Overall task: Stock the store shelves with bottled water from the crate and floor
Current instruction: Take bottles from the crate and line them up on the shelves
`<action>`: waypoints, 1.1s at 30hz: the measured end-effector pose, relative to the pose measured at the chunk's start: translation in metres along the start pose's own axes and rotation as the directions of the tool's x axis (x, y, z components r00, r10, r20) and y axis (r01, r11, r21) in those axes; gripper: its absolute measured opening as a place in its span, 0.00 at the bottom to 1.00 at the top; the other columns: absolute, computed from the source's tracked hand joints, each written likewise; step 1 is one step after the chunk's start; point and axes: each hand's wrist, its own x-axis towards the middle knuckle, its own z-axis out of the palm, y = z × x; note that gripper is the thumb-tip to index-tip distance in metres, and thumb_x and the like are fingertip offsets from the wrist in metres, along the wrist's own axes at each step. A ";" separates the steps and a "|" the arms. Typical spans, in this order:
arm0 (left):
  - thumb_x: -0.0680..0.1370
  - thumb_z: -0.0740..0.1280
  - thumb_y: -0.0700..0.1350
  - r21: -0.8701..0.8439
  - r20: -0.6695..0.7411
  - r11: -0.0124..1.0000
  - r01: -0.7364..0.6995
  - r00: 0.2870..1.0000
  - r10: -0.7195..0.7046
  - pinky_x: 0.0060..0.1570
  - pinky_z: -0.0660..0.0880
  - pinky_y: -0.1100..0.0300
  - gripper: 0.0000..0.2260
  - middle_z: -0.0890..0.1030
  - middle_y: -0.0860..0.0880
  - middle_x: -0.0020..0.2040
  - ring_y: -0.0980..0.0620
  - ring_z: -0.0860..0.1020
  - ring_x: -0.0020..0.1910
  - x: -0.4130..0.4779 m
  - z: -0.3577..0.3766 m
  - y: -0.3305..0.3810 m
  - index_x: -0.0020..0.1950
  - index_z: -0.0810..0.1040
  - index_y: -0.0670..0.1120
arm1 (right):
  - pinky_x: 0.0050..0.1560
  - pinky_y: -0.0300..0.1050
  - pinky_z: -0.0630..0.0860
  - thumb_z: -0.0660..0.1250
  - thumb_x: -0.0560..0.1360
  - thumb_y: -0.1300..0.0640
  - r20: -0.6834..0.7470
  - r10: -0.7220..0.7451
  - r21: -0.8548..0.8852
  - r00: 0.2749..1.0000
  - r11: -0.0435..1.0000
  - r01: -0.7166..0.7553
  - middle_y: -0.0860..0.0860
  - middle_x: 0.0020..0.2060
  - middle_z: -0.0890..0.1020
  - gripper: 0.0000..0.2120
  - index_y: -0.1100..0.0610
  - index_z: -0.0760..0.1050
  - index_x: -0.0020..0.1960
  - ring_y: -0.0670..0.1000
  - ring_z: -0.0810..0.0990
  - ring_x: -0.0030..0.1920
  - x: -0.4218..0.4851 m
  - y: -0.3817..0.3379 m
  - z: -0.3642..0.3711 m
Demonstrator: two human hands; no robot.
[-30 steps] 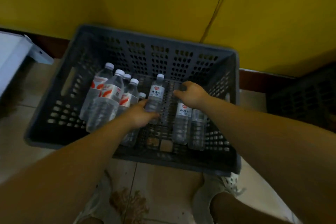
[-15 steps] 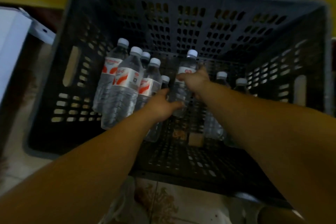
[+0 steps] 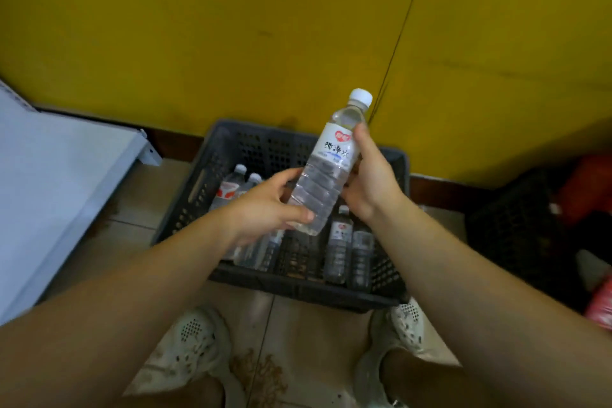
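Observation:
A clear water bottle (image 3: 326,172) with a white cap and a white label is held tilted above the dark grey crate (image 3: 298,291). My right hand (image 3: 371,175) grips its upper half at the label. My left hand (image 3: 265,209) holds its lower end, thumb across the ribbed base. Inside the crate, red-labelled bottles (image 3: 231,189) stand at the left behind my left hand, and two white-labelled bottles (image 3: 341,242) stand at the right.
The crate sits on a tiled floor against a yellow wall (image 3: 231,26). A white shelf (image 3: 49,192) runs along the left. A black crate (image 3: 516,225) and red items (image 3: 589,189) lie at the right. My shoes (image 3: 192,348) stand just before the crate.
Both hands have lifted one white-labelled bottle out of the crate and raised it. The view has pulled back from the crate and tilted up.

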 end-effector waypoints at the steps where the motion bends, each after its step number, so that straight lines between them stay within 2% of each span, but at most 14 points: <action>1: 0.74 0.70 0.34 -0.002 -0.013 1.000 -0.025 1.000 0.025 0.43 0.80 0.56 0.30 0.80 0.48 0.55 0.51 0.81 0.50 -0.020 0.003 0.015 0.71 0.64 0.53 | 0.53 0.52 0.78 0.58 0.81 0.45 0.034 -0.031 0.023 0.999 0.999 0.031 0.54 0.53 0.83 0.20 0.55 0.73 0.66 0.53 0.82 0.51 -0.018 -0.013 0.010; 3: 0.75 0.70 0.36 -0.010 -0.043 0.996 -0.090 0.995 0.090 0.47 0.80 0.48 0.27 0.79 0.41 0.58 0.44 0.81 0.52 -0.062 0.009 0.041 0.69 0.64 0.53 | 0.51 0.50 0.77 0.61 0.78 0.46 0.116 -0.109 0.079 0.987 0.992 0.100 0.53 0.49 0.82 0.22 0.57 0.71 0.66 0.52 0.81 0.48 -0.055 -0.039 0.033; 5: 0.75 0.70 0.39 -0.008 -0.080 0.986 -0.165 0.983 0.164 0.41 0.78 0.51 0.29 0.79 0.40 0.58 0.44 0.81 0.50 -0.104 0.014 0.064 0.71 0.63 0.54 | 0.47 0.50 0.78 0.65 0.72 0.44 0.179 -0.184 0.082 0.966 0.982 0.172 0.54 0.46 0.80 0.30 0.60 0.68 0.69 0.52 0.80 0.45 -0.091 -0.064 0.061; 7: 0.75 0.71 0.41 0.003 -0.128 0.971 -0.237 0.963 0.236 0.44 0.79 0.51 0.30 0.80 0.41 0.58 0.44 0.81 0.52 -0.147 0.016 0.084 0.73 0.62 0.53 | 0.44 0.50 0.79 0.71 0.70 0.45 0.228 -0.249 0.060 0.941 0.968 0.242 0.56 0.48 0.80 0.36 0.62 0.65 0.71 0.53 0.81 0.45 -0.126 -0.086 0.091; 10: 0.70 0.74 0.43 -0.006 -0.186 0.937 -0.349 0.921 0.342 0.57 0.77 0.45 0.34 0.81 0.42 0.59 0.44 0.81 0.56 -0.211 0.009 0.106 0.73 0.64 0.51 | 0.45 0.52 0.79 0.71 0.71 0.49 0.319 -0.318 0.030 0.893 0.945 0.326 0.58 0.50 0.80 0.33 0.62 0.65 0.71 0.55 0.82 0.45 -0.179 -0.109 0.140; 13: 0.65 0.74 0.47 0.010 -0.267 0.897 -0.442 0.863 0.428 0.59 0.76 0.41 0.36 0.81 0.43 0.59 0.44 0.81 0.55 -0.280 -0.003 0.115 0.72 0.66 0.53 | 0.48 0.54 0.79 0.72 0.71 0.51 0.439 -0.363 0.021 0.822 0.919 0.395 0.57 0.47 0.82 0.28 0.61 0.67 0.66 0.55 0.82 0.45 -0.235 -0.120 0.188; 17: 0.65 0.75 0.47 0.051 -0.400 0.840 -0.540 0.760 0.513 0.57 0.76 0.40 0.36 0.81 0.43 0.58 0.44 0.82 0.54 -0.359 -0.020 0.111 0.71 0.67 0.56 | 0.46 0.51 0.80 0.72 0.70 0.51 0.576 -0.362 -0.007 0.733 0.894 0.447 0.55 0.47 0.82 0.31 0.61 0.67 0.68 0.53 0.83 0.44 -0.298 -0.121 0.249; 21: 0.63 0.78 0.51 0.111 -0.519 0.811 -0.575 0.662 0.541 0.56 0.77 0.39 0.39 0.80 0.44 0.59 0.44 0.81 0.55 -0.417 -0.036 0.101 0.72 0.67 0.57 | 0.42 0.46 0.79 0.68 0.74 0.50 0.704 -0.307 -0.079 0.640 0.862 0.500 0.53 0.46 0.82 0.25 0.59 0.70 0.67 0.50 0.82 0.43 -0.339 -0.113 0.295; 24: 0.70 0.76 0.43 0.138 -0.590 0.796 -0.590 0.596 0.545 0.57 0.76 0.40 0.32 0.81 0.44 0.58 0.45 0.82 0.55 -0.447 -0.042 0.094 0.71 0.68 0.54 | 0.43 0.45 0.78 0.66 0.77 0.50 0.750 -0.269 -0.120 0.604 0.843 0.524 0.49 0.43 0.83 0.14 0.53 0.73 0.60 0.47 0.82 0.40 -0.360 -0.106 0.319; 27: 0.69 0.75 0.42 0.144 -0.653 0.794 -0.591 0.546 0.525 0.56 0.78 0.41 0.31 0.81 0.44 0.58 0.45 0.82 0.55 -0.470 -0.044 0.088 0.70 0.70 0.55 | 0.38 0.42 0.77 0.64 0.79 0.54 0.770 -0.258 -0.096 0.583 0.858 0.505 0.48 0.40 0.83 0.04 0.51 0.75 0.54 0.45 0.82 0.35 -0.374 -0.096 0.337; 29: 0.72 0.74 0.40 0.151 -0.685 0.795 -0.587 0.518 0.513 0.54 0.79 0.43 0.29 0.81 0.45 0.59 0.46 0.82 0.55 -0.484 -0.044 0.085 0.70 0.69 0.55 | 0.37 0.42 0.77 0.64 0.79 0.55 0.795 -0.247 -0.077 0.553 0.864 0.497 0.49 0.41 0.83 0.07 0.53 0.75 0.56 0.46 0.83 0.37 -0.382 -0.091 0.347; 33: 0.74 0.71 0.38 0.170 -0.748 0.818 -0.550 0.468 0.470 0.49 0.80 0.50 0.26 0.83 0.47 0.55 0.48 0.83 0.52 -0.511 -0.042 0.076 0.68 0.70 0.58 | 0.38 0.42 0.79 0.65 0.79 0.55 0.859 -0.223 -0.058 0.460 0.851 0.521 0.52 0.49 0.83 0.18 0.55 0.70 0.68 0.47 0.84 0.42 -0.397 -0.079 0.365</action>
